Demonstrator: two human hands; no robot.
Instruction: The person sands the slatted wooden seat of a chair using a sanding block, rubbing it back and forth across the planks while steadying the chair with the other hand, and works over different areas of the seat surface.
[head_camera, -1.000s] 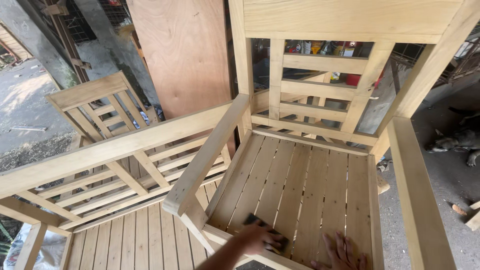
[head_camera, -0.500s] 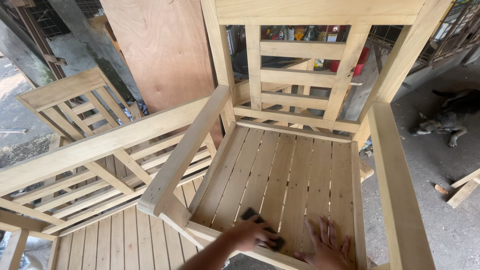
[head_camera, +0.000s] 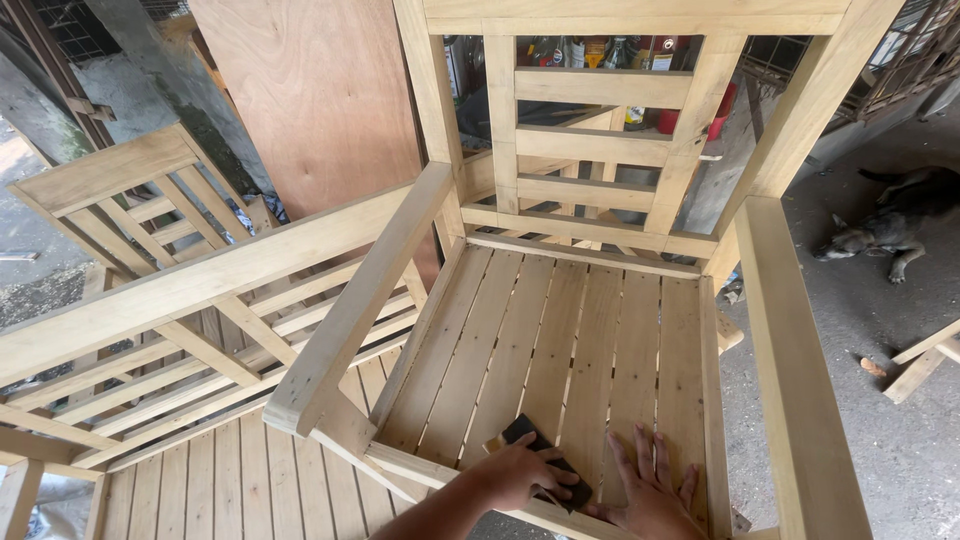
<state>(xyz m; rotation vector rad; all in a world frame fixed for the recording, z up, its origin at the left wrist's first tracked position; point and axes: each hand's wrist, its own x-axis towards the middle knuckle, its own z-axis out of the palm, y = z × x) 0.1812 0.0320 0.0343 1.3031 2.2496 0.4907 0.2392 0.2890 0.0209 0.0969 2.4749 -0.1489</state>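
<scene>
Sanding was underway: the left hand (head_camera: 520, 475) gripped a dark sanding pad (head_camera: 540, 462) on the chair seat (head_camera: 560, 350), the right hand (head_camera: 650, 495) lay flat and empty beside it, and bare slats ahead probably needed firm strokes.

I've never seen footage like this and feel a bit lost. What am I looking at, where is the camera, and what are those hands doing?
The camera sits on a person's head and looks down, so the two bare hands at the bottom are their own. In front is an unpainted wooden chair with a slatted seat and wide armrests. The left hand presses a dark sanding pad onto the front of the seat. The right hand lies flat on the slats beside it, fingers spread, holding nothing. To the left stands a similar wooden bench; a plywood sheet leans behind. A dog lies on the floor at right.
</scene>
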